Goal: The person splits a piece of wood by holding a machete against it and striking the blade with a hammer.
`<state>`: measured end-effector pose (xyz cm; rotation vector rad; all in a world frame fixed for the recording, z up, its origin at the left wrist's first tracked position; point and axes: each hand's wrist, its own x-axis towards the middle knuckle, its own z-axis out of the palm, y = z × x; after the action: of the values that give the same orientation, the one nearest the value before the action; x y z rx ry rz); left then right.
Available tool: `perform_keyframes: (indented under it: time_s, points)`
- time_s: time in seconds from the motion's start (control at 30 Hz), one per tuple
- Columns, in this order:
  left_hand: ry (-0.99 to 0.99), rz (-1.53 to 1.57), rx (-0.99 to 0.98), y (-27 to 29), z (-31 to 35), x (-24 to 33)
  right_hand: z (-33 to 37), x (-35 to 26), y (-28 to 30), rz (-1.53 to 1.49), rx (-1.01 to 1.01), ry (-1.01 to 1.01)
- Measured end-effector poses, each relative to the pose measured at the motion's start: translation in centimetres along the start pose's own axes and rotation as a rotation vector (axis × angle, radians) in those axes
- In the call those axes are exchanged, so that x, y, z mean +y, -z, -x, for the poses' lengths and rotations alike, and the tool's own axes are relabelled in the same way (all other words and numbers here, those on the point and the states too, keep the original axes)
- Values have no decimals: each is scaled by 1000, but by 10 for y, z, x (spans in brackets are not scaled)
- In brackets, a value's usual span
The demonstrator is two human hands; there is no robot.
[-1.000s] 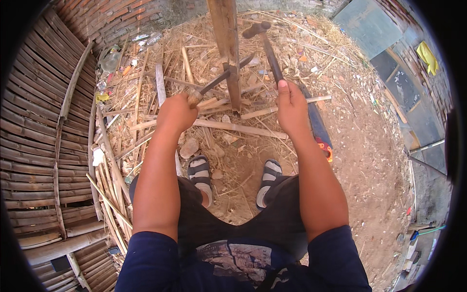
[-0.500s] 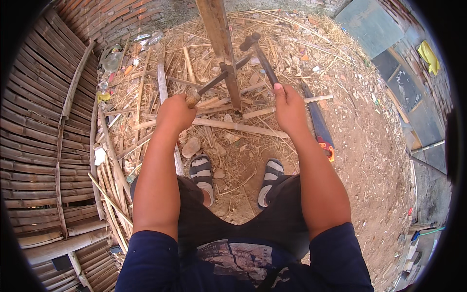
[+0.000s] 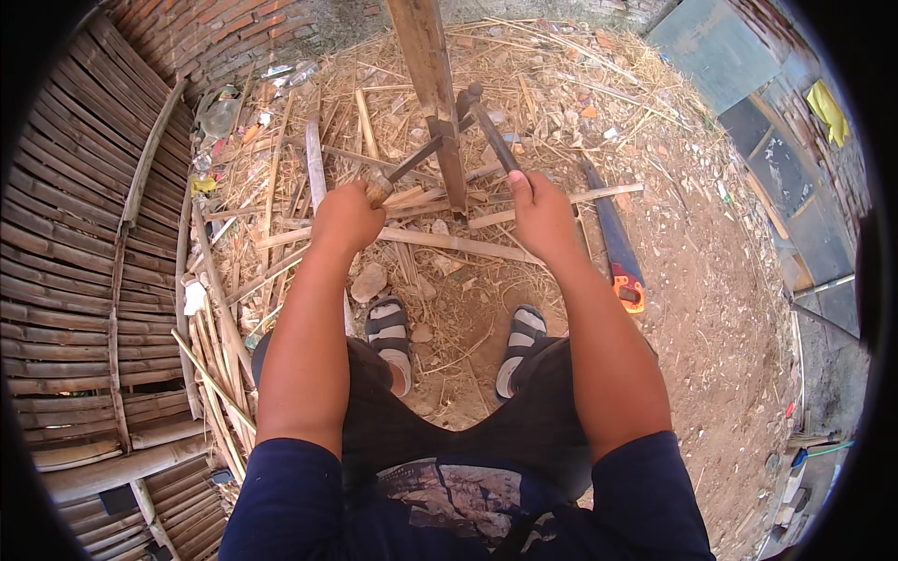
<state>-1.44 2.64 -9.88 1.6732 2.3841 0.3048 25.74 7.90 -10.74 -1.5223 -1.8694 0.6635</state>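
My left hand (image 3: 346, 221) is closed round the wooden handle of a machete (image 3: 414, 159). Its dark blade runs up to the right and crosses a wooden post (image 3: 427, 79), seemingly lodged in the wood near the lower end. My right hand (image 3: 545, 215) grips a hammer (image 3: 494, 138) by its dark handle, thumb along the top. The hammer head is just right of the post, at the blade's far end; whether it touches the blade I cannot tell. The post stands tilted, its lower end among loose bamboo strips (image 3: 458, 245).
A handsaw (image 3: 613, 229) with an orange handle lies right of my right hand. Stones (image 3: 369, 282), straw and wood scraps litter the ground round my sandalled feet. A bamboo slat wall (image 3: 70, 243) stands at left, a brick wall (image 3: 220, 37) behind, and grey panels (image 3: 716, 56) at right.
My right hand has swung the hammer leftward, bringing its head from a gap beside the post to the machete blade's far end. My left hand and the post have shifted slightly right.
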Motion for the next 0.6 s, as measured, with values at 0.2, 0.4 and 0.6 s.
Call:
perform_keyframes:
  time_s: [0.2, 0.4, 0.6]
  points:
    - [21, 42, -50, -3, 0, 13, 7, -21, 27, -278, 238, 82]
    - [63, 34, -58, -5, 0, 20, -5, 26, 3, 249, -174, -101]
    - [41, 24, -31, -11, -11, 5, 5, 83, -30, 533, -648, -194]
